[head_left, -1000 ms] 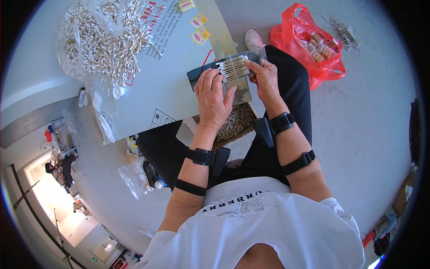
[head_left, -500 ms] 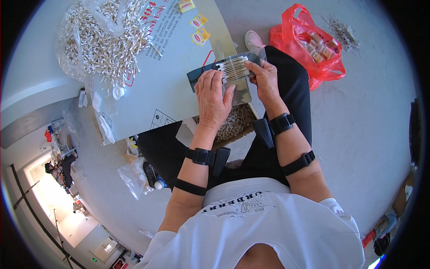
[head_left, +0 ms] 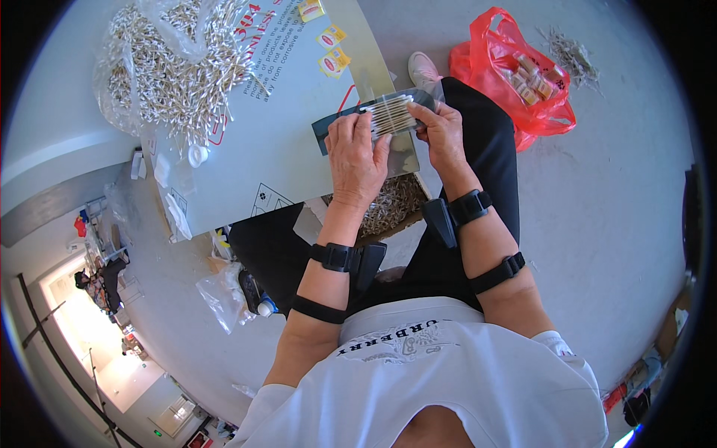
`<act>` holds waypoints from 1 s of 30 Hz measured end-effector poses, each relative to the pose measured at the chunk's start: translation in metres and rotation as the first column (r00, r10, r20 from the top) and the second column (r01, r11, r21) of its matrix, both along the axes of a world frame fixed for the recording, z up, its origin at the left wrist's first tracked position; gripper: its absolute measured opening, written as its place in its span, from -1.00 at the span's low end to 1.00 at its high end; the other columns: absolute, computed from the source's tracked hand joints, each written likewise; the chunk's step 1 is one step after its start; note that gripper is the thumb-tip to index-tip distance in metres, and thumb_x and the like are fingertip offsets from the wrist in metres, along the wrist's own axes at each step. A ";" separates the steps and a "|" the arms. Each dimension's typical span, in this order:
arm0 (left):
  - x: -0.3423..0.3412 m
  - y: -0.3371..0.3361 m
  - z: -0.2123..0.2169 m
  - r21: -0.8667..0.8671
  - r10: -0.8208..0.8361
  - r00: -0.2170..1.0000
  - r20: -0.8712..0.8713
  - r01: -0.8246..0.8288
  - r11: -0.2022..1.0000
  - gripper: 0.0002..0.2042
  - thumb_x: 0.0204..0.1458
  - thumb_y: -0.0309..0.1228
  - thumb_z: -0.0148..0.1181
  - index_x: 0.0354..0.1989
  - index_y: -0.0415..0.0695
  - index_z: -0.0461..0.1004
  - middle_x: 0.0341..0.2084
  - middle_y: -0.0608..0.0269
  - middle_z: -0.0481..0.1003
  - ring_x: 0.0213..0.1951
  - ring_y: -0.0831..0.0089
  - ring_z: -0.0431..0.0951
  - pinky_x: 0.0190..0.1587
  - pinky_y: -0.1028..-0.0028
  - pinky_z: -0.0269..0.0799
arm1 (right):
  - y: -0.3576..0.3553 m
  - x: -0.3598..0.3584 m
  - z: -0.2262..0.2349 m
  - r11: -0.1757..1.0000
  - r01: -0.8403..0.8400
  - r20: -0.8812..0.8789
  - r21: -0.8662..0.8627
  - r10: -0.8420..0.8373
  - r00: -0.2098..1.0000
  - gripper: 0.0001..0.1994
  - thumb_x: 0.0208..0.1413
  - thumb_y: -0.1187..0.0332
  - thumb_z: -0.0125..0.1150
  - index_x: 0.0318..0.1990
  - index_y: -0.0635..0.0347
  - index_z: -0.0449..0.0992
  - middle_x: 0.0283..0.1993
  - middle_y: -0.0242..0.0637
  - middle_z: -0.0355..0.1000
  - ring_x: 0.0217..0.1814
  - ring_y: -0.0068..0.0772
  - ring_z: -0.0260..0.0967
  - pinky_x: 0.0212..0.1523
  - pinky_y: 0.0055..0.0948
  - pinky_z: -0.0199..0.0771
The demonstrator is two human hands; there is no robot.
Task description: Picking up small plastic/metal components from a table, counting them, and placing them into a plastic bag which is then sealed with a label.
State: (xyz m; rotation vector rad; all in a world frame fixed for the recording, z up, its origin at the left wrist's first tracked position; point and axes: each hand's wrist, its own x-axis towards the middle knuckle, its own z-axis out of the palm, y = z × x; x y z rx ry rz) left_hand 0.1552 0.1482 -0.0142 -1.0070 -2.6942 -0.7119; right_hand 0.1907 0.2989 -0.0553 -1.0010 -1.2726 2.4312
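Observation:
A flat row of cotton swabs (head_left: 391, 116) lies in what looks like a clear plastic sleeve, over the table's right edge. My right hand (head_left: 442, 134) pinches the right end of it between thumb and fingers. At the other end, my left hand (head_left: 355, 160) has its fingers bent against the swab tips and its thumb along the lower side, closed on the bundle; its fingertips are partly hidden. Under the bundle shows a dark strip (head_left: 323, 128) on the tabletop. Below the table edge, between my legs, a box holds many loose swabs (head_left: 392, 205).
A big heap of cotton swabs (head_left: 179, 67) in clear plastic covers the table's (head_left: 276, 142) far left. Small yellow-and-white labels (head_left: 333, 61) lie near its right edge, a white roll (head_left: 197, 154) at left. On the floor, a red plastic bag (head_left: 485, 67) holds small packs, beside scattered sticks (head_left: 571, 56).
My left fingers have curled and drawn in closer around the left end of the swabs, with the thumb moving up against them. My right hand stays nearly still.

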 end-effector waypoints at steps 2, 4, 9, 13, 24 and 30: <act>0.000 0.000 0.000 0.009 0.003 1.000 0.007 -0.003 1.000 -0.56 -0.04 -0.37 0.29 0.02 -0.24 0.39 -0.12 0.07 0.38 0.00 0.10 0.34 0.04 0.18 0.25 | 0.000 0.000 0.000 1.000 -0.003 0.002 0.005 0.003 1.000 -0.93 0.01 0.38 0.36 -0.43 0.13 0.62 -0.57 -0.56 0.42 -0.61 -0.75 0.18 -0.58 -0.64 0.14; 0.000 0.000 0.000 0.006 0.013 1.000 0.024 -0.013 1.000 -0.57 -0.04 -0.37 0.29 0.01 -0.23 0.39 -0.11 0.07 0.39 0.00 0.10 0.35 0.04 0.17 0.26 | 0.000 0.000 0.001 1.000 -0.002 0.004 0.005 0.002 1.000 -0.94 0.01 0.38 0.36 -0.43 0.13 0.62 -0.57 -0.56 0.43 -0.61 -0.75 0.18 -0.58 -0.65 0.14; -0.001 -0.001 -0.001 0.045 0.020 0.999 0.034 -0.021 0.999 -0.59 -0.03 -0.37 0.29 0.00 -0.22 0.39 -0.12 0.07 0.39 -0.01 0.11 0.35 0.04 0.18 0.27 | -0.001 0.000 0.001 1.000 0.001 -0.005 -0.002 -0.001 1.000 -0.94 0.01 0.39 0.36 -0.43 0.12 0.62 -0.57 -0.56 0.43 -0.62 -0.75 0.18 -0.58 -0.66 0.14; 0.000 -0.001 -0.001 0.056 0.022 0.999 0.039 -0.024 0.998 -0.60 -0.03 -0.39 0.29 0.00 -0.22 0.40 -0.12 0.08 0.40 -0.02 0.11 0.36 0.03 0.19 0.28 | -0.001 0.000 0.000 1.000 -0.001 0.001 0.000 0.001 1.000 -0.94 0.01 0.39 0.36 -0.43 0.12 0.62 -0.57 -0.56 0.43 -0.62 -0.75 0.18 -0.59 -0.66 0.14; -0.001 0.001 0.003 0.006 0.025 0.999 0.035 -0.025 1.000 -0.63 -0.05 -0.40 0.29 -0.05 -0.24 0.44 -0.15 0.11 0.40 -0.03 0.12 0.36 -0.01 0.19 0.27 | 0.000 0.000 0.002 1.000 -0.002 0.013 -0.007 0.002 1.000 -0.93 0.01 0.39 0.36 -0.46 0.12 0.61 -0.57 -0.55 0.43 -0.62 -0.75 0.19 -0.58 -0.66 0.16; -0.002 0.002 0.003 -0.019 0.020 1.000 0.021 -0.020 1.000 -0.64 -0.05 -0.38 0.29 -0.07 -0.24 0.45 -0.16 0.11 0.41 -0.03 0.12 0.37 0.00 0.18 0.26 | 0.000 -0.001 0.001 1.000 -0.003 0.005 -0.013 0.003 1.000 -0.93 0.01 0.40 0.36 -0.46 0.12 0.60 -0.57 -0.56 0.42 -0.61 -0.75 0.18 -0.58 -0.66 0.16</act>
